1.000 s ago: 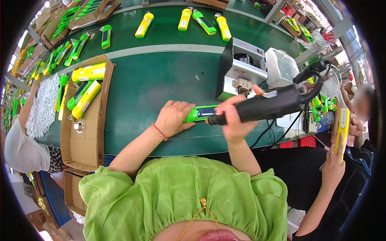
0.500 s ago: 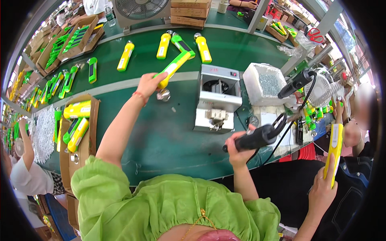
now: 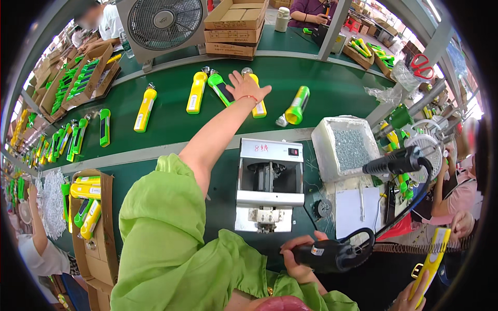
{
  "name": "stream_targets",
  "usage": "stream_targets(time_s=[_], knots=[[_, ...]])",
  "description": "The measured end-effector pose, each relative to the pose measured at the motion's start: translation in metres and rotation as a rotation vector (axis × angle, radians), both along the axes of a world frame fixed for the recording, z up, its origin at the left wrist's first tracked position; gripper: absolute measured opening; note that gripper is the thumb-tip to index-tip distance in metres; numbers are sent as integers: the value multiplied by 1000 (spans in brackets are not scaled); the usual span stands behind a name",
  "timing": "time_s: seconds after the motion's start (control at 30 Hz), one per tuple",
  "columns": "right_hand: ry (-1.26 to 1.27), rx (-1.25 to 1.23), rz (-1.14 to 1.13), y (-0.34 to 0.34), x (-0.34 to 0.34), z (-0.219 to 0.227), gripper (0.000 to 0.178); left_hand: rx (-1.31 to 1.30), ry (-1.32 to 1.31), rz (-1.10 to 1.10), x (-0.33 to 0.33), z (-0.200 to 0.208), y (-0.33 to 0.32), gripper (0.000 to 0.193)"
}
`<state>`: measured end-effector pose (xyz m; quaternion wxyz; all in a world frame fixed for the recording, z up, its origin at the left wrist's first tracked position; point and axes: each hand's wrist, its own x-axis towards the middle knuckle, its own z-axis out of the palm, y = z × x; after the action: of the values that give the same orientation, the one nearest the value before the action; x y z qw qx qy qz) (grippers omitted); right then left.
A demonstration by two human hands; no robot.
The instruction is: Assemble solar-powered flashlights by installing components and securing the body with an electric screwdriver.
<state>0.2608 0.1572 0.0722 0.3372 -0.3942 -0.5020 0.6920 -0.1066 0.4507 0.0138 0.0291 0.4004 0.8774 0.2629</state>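
My left hand point(image 3: 244, 87) reaches across the green bench with spread fingers, empty, over a yellow flashlight point(image 3: 259, 110) that it partly hides. Just left of it lie a green flashlight point(image 3: 220, 89) and a yellow flashlight point(image 3: 196, 93). To its right, a green-and-yellow flashlight point(image 3: 299, 103) lies slanted, slightly blurred, its shiny head toward me. My right hand point(image 3: 298, 268) is wrapped round a black electric screwdriver point(image 3: 324, 256) with a cable, held low near the bench's front edge. Before me stands a silver screw feeder point(image 3: 270, 193).
A white foam box point(image 3: 322, 155) of small metal parts stands right of the feeder; another black screwdriver point(image 3: 391, 165) hangs beyond. At left is a carton point(image 3: 108, 223) of flashlights. A neighbour's hand point(image 3: 407, 300) holds a yellow flashlight at lower right. A fan point(image 3: 165, 23) stands behind.
My left hand has let go of the green-and-yellow flashlight, which now lies farther right on the bench, and has opened. The right hand still grips the screwdriver, lower in view.
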Motion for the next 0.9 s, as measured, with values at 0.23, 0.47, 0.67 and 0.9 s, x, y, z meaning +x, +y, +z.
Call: stream_targets(time_s=[0.23, 0.47, 0.67, 0.9], knots=[[-86, -590, -265, 1, -5, -18, 19, -497, -26, -86, -8, 0, 6, 86], [-262, 447, 43, 0, -4, -24, 30, -252, -161, 73, -43, -10, -40, 82], [-61, 772, -48, 1, -10, -56, 84, -34, -60, -41, -31, 14, -106, 87], [117, 637, -132, -10, -20, -53, 77, 875, -564, -16, -107, 66, -377, 44]])
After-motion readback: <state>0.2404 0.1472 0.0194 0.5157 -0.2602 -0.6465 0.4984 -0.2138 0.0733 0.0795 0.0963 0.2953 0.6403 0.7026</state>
